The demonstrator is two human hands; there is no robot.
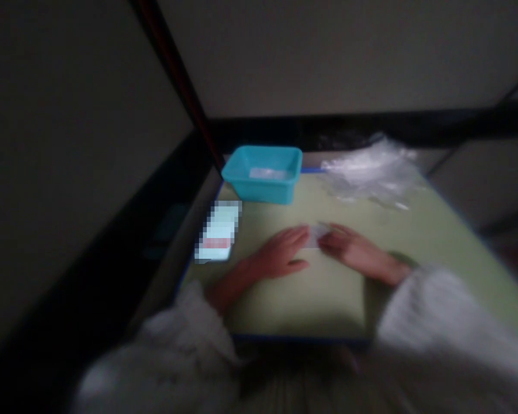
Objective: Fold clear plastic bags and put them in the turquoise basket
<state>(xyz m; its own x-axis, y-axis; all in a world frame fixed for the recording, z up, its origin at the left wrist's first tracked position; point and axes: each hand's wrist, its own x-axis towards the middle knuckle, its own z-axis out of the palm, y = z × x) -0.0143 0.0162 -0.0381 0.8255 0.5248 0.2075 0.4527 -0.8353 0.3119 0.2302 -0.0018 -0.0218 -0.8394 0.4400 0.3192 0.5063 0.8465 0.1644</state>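
A small, pale, translucent piece that looks like plastic (pixel 313 237) lies on the table between my two hands. My left hand (pixel 280 253) rests on its left end, fingers stretched out flat and the thumb apart. Over the right end, the fingers of my right hand (pixel 349 250) bend down and press together on the piece. Blur and the fingers hide its ends, so I cannot make out its exact kind.
A turquoise plastic basin (pixel 263 191) with something whitish inside stands at the table's back left. Below it lies a lit phone (pixel 219 231), its screen pixelated. Crumpled clear plastic bags (pixel 373 169) sit at the back right. The yellowish table (pixel 297 310) has a blue edge; walls rise behind and left.
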